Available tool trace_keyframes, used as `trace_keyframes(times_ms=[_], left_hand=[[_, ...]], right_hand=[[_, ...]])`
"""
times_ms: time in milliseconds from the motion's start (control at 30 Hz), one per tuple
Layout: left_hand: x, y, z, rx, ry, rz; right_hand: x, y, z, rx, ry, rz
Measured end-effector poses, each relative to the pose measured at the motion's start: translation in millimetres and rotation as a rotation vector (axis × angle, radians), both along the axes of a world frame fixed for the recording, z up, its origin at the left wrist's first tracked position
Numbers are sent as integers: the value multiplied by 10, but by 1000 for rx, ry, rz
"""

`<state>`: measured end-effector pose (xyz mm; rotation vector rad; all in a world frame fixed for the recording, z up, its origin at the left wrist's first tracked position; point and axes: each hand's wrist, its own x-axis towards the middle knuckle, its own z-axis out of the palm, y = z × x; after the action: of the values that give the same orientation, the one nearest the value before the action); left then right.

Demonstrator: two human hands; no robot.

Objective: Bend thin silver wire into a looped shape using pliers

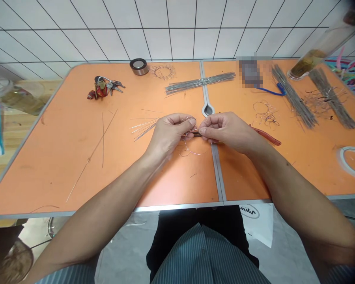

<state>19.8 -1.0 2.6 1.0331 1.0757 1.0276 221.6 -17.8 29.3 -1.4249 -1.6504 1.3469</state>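
Observation:
Both my hands meet over the middle of an orange folding table [77, 157]. My left hand [168, 132] is closed, pinching thin wire [189, 150] that curls out below it. My right hand [225, 132] is closed too, gripping red-handled pliers [268, 136] whose dark jaws touch the wire between my fingertips. A fan of short straight wires [143, 127] lies just left of my left hand.
A bundle of straight wires [199, 83] lies at the back centre, more wire bundles [296, 98] at the right. Keys [105, 87], a tape roll [139, 66], a white ring [352, 159] and a glass bottle [319, 51] sit around. Two long loose wires [102, 138] lie at left.

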Motion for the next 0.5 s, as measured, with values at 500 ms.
trace_keyframes(times_ms=[500], left_hand=[[-190, 171, 86, 52, -11, 116]], right_hand=[[206, -119, -48, 554, -1078, 309]])
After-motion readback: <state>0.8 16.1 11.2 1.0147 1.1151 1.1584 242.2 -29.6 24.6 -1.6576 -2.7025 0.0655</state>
